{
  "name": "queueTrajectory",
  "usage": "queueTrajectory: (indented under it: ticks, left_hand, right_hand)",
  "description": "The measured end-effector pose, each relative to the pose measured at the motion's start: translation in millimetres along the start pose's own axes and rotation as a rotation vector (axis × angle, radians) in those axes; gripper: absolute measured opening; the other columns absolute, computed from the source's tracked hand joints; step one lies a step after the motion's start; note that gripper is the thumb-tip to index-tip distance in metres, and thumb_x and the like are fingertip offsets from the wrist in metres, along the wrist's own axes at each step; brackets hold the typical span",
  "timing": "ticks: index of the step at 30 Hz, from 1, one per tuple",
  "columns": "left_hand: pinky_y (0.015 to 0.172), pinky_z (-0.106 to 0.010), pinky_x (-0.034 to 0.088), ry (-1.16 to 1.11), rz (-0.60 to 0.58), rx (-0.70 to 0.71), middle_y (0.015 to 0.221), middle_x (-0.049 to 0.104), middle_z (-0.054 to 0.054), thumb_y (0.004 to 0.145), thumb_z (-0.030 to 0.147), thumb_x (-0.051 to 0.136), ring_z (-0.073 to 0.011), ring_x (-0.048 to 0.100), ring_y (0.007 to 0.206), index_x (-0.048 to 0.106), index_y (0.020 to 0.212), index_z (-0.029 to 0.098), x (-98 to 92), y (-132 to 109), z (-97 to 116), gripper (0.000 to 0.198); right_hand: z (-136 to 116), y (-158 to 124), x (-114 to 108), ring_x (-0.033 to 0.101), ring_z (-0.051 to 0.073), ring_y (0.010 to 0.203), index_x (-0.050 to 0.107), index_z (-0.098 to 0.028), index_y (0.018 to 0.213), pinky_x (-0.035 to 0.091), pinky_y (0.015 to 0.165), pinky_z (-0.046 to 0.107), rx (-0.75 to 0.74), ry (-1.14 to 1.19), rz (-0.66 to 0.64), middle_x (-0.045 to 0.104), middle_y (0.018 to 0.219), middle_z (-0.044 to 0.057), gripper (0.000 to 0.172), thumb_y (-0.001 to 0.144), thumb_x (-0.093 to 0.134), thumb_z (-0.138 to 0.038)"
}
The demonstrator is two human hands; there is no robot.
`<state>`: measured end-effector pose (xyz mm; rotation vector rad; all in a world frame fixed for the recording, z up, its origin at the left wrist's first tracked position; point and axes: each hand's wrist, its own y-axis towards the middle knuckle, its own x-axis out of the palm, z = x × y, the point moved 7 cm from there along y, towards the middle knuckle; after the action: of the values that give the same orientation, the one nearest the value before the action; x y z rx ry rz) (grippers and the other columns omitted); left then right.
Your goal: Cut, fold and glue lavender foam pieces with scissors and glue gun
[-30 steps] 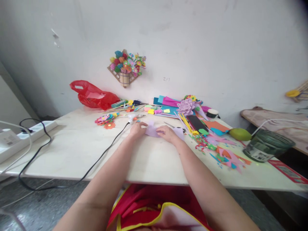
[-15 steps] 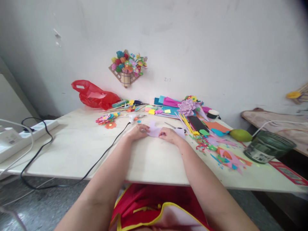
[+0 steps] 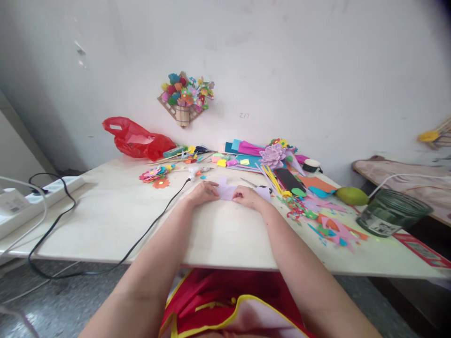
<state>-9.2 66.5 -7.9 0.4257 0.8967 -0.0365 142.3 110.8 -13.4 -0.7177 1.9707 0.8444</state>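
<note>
In the head view we see a pale lilac sheet [image 3: 226, 192] on the white tabletop [image 3: 225, 239]. Our bare left hand [image 3: 204, 192] is at its left edge; our bare right hand [image 3: 247, 197], fingers curled, rests over it. The hands are apart; we cannot tell whether either pinches the sheet. Metal scissors with black handles [image 3: 248, 182] lie just beyond.

Head view, one: worn on the person's head, facing forward and down. Nearest: red cloth [image 3: 197, 298], forearms [image 3: 155, 249]. Mid-frame: left hand [image 3: 204, 193], right hand [image 3: 248, 197], table [image 3: 116, 216]. Farthest, facing: wall [image 3: 299, 61].
</note>
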Motion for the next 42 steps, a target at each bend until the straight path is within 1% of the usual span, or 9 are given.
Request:
queueTrajectory:
  ticks: [3, 6, 12, 15, 18, 23, 27, 34, 42]
  left_hand:
    - [0.092, -0.032, 0.039, -0.011, -0.001, -0.006, 0.113, 0.060, -0.006, 0.060, 0.034, 0.069, -0.0192, 0.054, 0.103, 0.069, 0.084, 0.021, 1.2, 0.7, -2.2, 0.027]
    - [0.092, -0.031, 0.039, 0.005, 0.018, 0.001, 0.110, 0.062, -0.005, 0.059, 0.034, 0.070, -0.0191, 0.054, 0.102, 0.069, 0.086, 0.022, 1.3, 1.4, -1.6, 0.030]
    - [0.087, -0.030, 0.041, 0.001, 0.115, 0.054, 0.096, 0.067, -0.005, 0.063, 0.032, 0.068, -0.0171, 0.057, 0.092, 0.070, 0.071, 0.021, 0.1, 4.0, 4.6, 0.014]
    - [0.085, -0.029, 0.042, -0.017, 0.143, 0.077, 0.090, 0.068, -0.004, 0.064, 0.032, 0.067, -0.0166, 0.058, 0.090, 0.069, 0.068, 0.021, 0.2, 5.0, 4.7, 0.012]
    - [0.087, -0.030, 0.041, -0.008, 0.122, 0.081, 0.088, 0.068, -0.004, 0.064, 0.031, 0.066, -0.0165, 0.058, 0.089, 0.069, 0.067, 0.021, 2.7, 5.9, 2.6, 0.011]
    - [0.090, -0.032, 0.039, 0.015, 0.085, 0.032, 0.091, 0.068, -0.003, 0.064, 0.029, 0.065, -0.0175, 0.057, 0.092, 0.067, 0.065, 0.020, 5.6, 6.6, -0.1, 0.010]
    - [0.088, -0.032, 0.041, 0.026, 0.059, 0.024, 0.092, 0.068, -0.004, 0.065, 0.031, 0.063, -0.0185, 0.057, 0.093, 0.067, 0.065, 0.019, 6.9, 6.6, 2.3, 0.012]
    - [0.082, -0.029, 0.044, 0.005, 0.043, -0.040, 0.094, 0.067, -0.003, 0.065, 0.033, 0.062, -0.0179, 0.058, 0.091, 0.066, 0.066, 0.020, 7.4, 5.6, 1.4, 0.014]
    - [0.083, -0.028, 0.044, -0.068, 0.046, -0.107, 0.097, 0.067, -0.003, 0.063, 0.034, 0.062, -0.0173, 0.059, 0.091, 0.063, 0.064, 0.020, 5.6, 2.8, 0.8, 0.014]
  right_hand:
    - [-1.2, 0.3, -0.5, 0.051, 0.011, 0.066, 0.065, -0.015, 0.073, 0.038, 0.062, 0.021, -0.004, -0.008, -0.003, 0.059, 0.074, 0.001, 0.008, 0.069, 0.059, -0.013]
    - [-1.1, 1.5, -0.2, 0.052, 0.011, 0.068, 0.064, -0.015, 0.073, 0.038, 0.064, 0.022, 0.007, -0.033, -0.013, 0.060, 0.077, 0.002, 0.008, 0.070, 0.057, -0.013]
    - [0.6, 2.9, 1.7, 0.052, 0.011, 0.071, 0.063, -0.016, 0.073, 0.039, 0.065, 0.022, 0.025, -0.057, -0.022, 0.058, 0.078, 0.001, 0.007, 0.071, 0.056, -0.013]
    - [1.2, 2.5, 1.9, 0.052, 0.011, 0.070, 0.062, -0.016, 0.073, 0.039, 0.065, 0.021, 0.015, -0.053, -0.012, 0.058, 0.078, 0.001, 0.007, 0.071, 0.056, -0.014]
    - [1.5, 2.1, 2.4, 0.052, 0.011, 0.070, 0.062, -0.016, 0.073, 0.038, 0.065, 0.021, 0.009, -0.062, -0.004, 0.058, 0.078, 0.001, 0.005, 0.071, 0.057, -0.016]
    - [-1.2, 3.4, 4.9, 0.052, 0.011, 0.070, 0.062, -0.017, 0.073, 0.038, 0.064, 0.021, 0.007, -0.105, 0.009, 0.058, 0.079, 0.001, 0.006, 0.071, 0.060, -0.022]
    - [-5.8, 4.2, 5.7, 0.053, 0.013, 0.074, 0.061, -0.017, 0.073, 0.038, 0.065, 0.022, 0.015, -0.163, 0.023, 0.059, 0.083, 0.003, 0.008, 0.073, 0.060, -0.025]
    - [-8.1, 3.6, 4.6, 0.053, 0.013, 0.069, 0.061, -0.019, 0.072, 0.036, 0.061, 0.022, 0.067, -0.200, 0.041, 0.060, 0.083, 0.002, 0.011, 0.073, 0.061, -0.029]
    - [-3.4, 5.4, 7.4, 0.055, 0.013, 0.070, 0.062, -0.020, 0.071, 0.037, 0.063, 0.022, 0.111, -0.207, 0.039, 0.060, 0.086, 0.003, 0.013, 0.075, 0.059, -0.031]
